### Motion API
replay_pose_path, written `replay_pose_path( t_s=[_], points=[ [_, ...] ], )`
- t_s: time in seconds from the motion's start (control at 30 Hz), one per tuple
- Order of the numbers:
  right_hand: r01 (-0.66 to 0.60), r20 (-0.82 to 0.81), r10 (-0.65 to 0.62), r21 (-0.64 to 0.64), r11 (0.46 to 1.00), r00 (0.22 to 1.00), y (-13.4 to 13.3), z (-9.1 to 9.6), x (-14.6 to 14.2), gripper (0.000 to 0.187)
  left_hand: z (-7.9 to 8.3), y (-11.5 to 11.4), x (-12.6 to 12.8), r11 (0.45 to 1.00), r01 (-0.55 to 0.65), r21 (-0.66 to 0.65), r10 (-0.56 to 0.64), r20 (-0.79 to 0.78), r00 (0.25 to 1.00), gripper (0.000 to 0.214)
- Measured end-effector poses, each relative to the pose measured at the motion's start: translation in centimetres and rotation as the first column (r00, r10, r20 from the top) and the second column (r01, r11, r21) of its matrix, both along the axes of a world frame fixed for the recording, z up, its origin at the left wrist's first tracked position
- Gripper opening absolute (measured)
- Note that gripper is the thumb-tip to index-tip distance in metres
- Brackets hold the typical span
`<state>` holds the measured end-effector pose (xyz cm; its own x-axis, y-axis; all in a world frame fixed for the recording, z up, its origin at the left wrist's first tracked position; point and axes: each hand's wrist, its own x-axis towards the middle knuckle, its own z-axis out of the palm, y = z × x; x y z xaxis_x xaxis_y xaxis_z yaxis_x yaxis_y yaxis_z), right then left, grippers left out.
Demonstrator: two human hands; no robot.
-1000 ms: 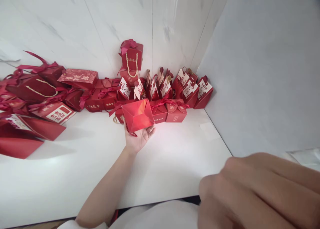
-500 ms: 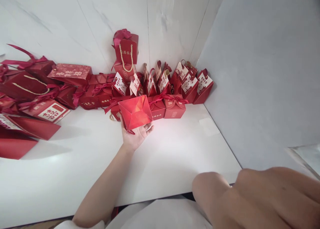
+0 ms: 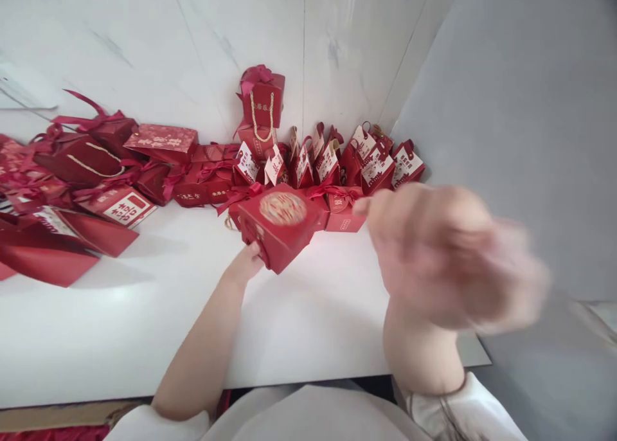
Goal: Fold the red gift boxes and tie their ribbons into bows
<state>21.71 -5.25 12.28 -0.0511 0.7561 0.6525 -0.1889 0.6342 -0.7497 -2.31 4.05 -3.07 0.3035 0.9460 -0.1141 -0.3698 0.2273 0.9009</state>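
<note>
A red gift box (image 3: 301,232) with a gold round print on one face is held tilted above the white table, in front of a row of similar boxes. My left hand (image 3: 249,261) grips it from its left lower side; most of those fingers are hidden behind the box. My right hand (image 3: 453,261) hangs in the air to the right of the box, close to the camera and apart from it. Motion smears its fingers, so whether they hold anything does not show. Behind the held box stand red boxes with ribbons (image 3: 344,209).
Several red boxes with white labels (image 3: 378,171) line the marble wall. A small red bag with a rope handle (image 3: 267,100) sits on top of another box. More red boxes (image 3: 128,209) crowd the left of the white table (image 3: 183,287). A grey panel (image 3: 520,107) bounds the right side.
The gift box has turned in my left hand, so a gold-printed face now shows instead of its plain face. My right hand has moved up and inward from the lower right corner.
</note>
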Motion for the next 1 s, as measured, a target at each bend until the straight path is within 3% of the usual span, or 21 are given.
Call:
replay_pose_path(
  t_s=[0.1,0.2,0.33,0.43,0.47,0.53,0.63,0.7,0.73,0.8,0.9,0.93,1.0],
  points=[
    [0.172,0.172,-0.142,-0.175,0.969,0.975,2.9,-2.8,-0.6,0.015,1.7,-0.2,-3.6,0.983,0.152,0.106,-0.135,-0.150,0.979,0.090],
    [0.207,0.399,-0.057,-0.346,0.915,0.915,4.3,-8.0,-1.4,0.033,3.7,-0.9,-5.2,0.927,0.362,0.101,-0.313,-0.327,0.892,0.092],
    [0.099,0.388,0.127,-0.512,0.853,0.913,4.3,-13.7,-2.1,0.033,4.9,-1.8,-4.7,0.866,0.492,0.084,-0.352,-0.596,0.722,0.099],
    [0.109,0.323,0.096,-0.561,0.821,0.941,3.9,-15.2,-2.1,0.034,4.6,-1.9,-4.9,0.849,0.527,0.043,-0.345,-0.711,0.613,0.094],
    [0.096,0.290,0.099,-0.590,0.802,0.952,3.8,-15.3,-1.9,0.036,4.5,-2.0,-5.2,0.865,0.499,0.055,-0.293,-0.752,0.591,0.089],
    [0.017,0.218,0.178,-0.677,0.736,0.959,3.7,-15.2,-1.6,0.040,4.5,-2.3,-5.7,0.931,0.336,0.141,-0.067,-0.840,0.539,0.082],
    [-0.123,0.184,0.395,-0.763,0.635,0.900,3.3,-14.8,-1.1,0.048,5.2,-3.6,-5.6,0.957,-0.019,0.289,0.277,-0.894,0.352,0.070],
    [-0.189,0.228,0.544,-0.773,0.605,0.807,2.9,-14.6,-0.9,0.050,5.8,-5.0,-4.8,0.941,-0.136,0.311,0.336,-0.910,0.242,0.052],
    [-0.229,0.250,0.621,-0.777,0.586,0.742,2.6,-14.5,-0.8,0.049,6.0,-5.7,-4.3,0.941,-0.137,0.309,0.332,-0.919,0.212,0.047],
    [-0.318,0.266,0.763,-0.792,0.521,0.589,2.0,-14.1,-0.8,0.045,6.3,-7.0,-3.5,0.952,-0.067,0.297,0.305,-0.929,0.209,0.044],
    [-0.452,0.227,0.897,-0.801,0.393,0.378,1.3,-13.5,-1.0,0.045,6.3,-7.8,-2.9,0.959,0.057,0.278,0.240,-0.902,0.359,0.043],
    [-0.478,0.221,0.913,-0.795,0.372,0.343,1.1,-13.3,-1.2,0.046,6.4,-7.8,-2.9,0.954,0.075,0.291,0.236,-0.880,0.411,0.043],
    [-0.496,0.260,0.910,-0.773,0.396,0.322,0.8,-13.2,-1.8,0.051,6.8,-7.7,-3.0,0.921,0.072,0.383,0.309,-0.829,0.466,0.045]
  ],
)
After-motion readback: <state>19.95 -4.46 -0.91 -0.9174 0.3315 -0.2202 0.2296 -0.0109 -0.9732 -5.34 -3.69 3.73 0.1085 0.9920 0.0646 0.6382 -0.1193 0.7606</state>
